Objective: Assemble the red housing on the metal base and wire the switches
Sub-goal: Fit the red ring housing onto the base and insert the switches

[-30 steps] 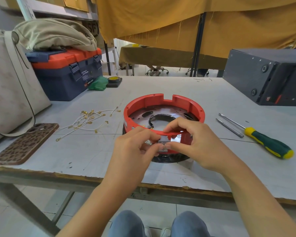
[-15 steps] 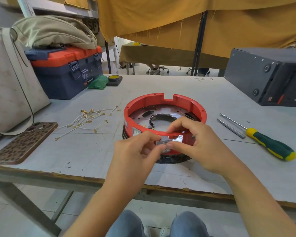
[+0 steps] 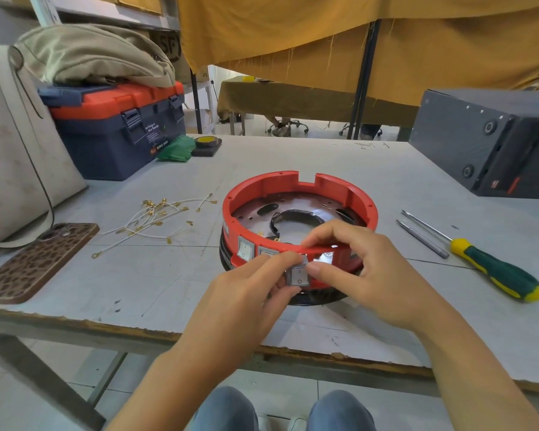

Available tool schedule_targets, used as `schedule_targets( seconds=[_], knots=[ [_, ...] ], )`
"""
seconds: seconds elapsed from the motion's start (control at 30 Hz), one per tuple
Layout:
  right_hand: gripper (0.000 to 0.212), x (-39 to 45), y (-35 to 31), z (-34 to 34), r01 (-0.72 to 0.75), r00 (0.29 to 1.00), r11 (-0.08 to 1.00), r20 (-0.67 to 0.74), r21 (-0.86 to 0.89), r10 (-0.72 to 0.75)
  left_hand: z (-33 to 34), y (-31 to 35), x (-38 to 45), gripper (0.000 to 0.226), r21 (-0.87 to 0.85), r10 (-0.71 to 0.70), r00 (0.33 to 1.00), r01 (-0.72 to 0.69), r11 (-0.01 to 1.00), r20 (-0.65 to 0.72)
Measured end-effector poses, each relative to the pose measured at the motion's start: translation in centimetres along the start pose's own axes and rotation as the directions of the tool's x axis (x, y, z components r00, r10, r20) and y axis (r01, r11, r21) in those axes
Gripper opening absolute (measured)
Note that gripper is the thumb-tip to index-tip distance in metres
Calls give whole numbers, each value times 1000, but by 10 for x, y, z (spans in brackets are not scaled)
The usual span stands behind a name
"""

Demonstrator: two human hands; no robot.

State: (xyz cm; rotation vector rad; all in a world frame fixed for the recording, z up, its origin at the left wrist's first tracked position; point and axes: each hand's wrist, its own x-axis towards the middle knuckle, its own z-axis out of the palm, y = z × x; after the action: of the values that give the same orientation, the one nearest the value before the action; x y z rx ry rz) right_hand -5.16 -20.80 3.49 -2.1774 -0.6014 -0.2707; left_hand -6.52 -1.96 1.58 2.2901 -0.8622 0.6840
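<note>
At the desk's left edge your phone [image 3: 38, 259] lies flat in its spotted case, with a cream bag [image 3: 16, 157] and a toolbox [image 3: 119, 126] behind it toward the far left corner. A scatter of white wires [image 3: 156, 222] sits right of the phone. Near the front edge, midway along, the red housing [image 3: 296, 194] sits on the metal base [image 3: 296, 209]. Your left hand [image 3: 246, 293] pinches a rocker switch [image 3: 297, 276] against the housing's near wall; your right hand [image 3: 371, 275] pinches the same switch, forefinger curled over the rim. Another switch [image 3: 244, 248] sits seated farther left. Toward the right edge lie a screwdriver [image 3: 492, 269] and a thin metal rod [image 3: 422, 239], with a dark box [image 3: 486, 150] behind them.
</note>
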Motion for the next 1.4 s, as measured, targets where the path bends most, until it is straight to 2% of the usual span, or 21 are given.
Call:
schedule_targets(
  seconds=[0.17,0.43,0.53,0.63,0.87,1.03,1.4],
  knots=[
    [20,0,0,1,1,1000,999,-5,-35,-1,-2,-4,5,27,64,48,999,-48,997,9],
    [24,1,0,4,-38,999,997,-37,-71,35,1,-14,5,29,159,74,993,-60,985,-88],
    [25,2,2,4,-48,999,995,-28,-83,46,-7,-18,12,37,26,-7,999,9,1000,-50],
    [26,3,2,3,-57,998,993,-23,-104,55,-13,-23,21,40,-13,-82,997,82,997,-2],
    [28,6,-1,-1,-60,997,970,24,-235,67,-12,-32,27,27,-204,-113,992,124,971,64],
    [28,7,0,-4,-77,996,973,34,-219,86,-14,-37,32,24,-197,-116,986,138,971,118],
    [17,11,-1,-2,-111,994,988,11,-108,113,-8,-39,34,19,-228,-113,990,128,965,79]
  ],
)
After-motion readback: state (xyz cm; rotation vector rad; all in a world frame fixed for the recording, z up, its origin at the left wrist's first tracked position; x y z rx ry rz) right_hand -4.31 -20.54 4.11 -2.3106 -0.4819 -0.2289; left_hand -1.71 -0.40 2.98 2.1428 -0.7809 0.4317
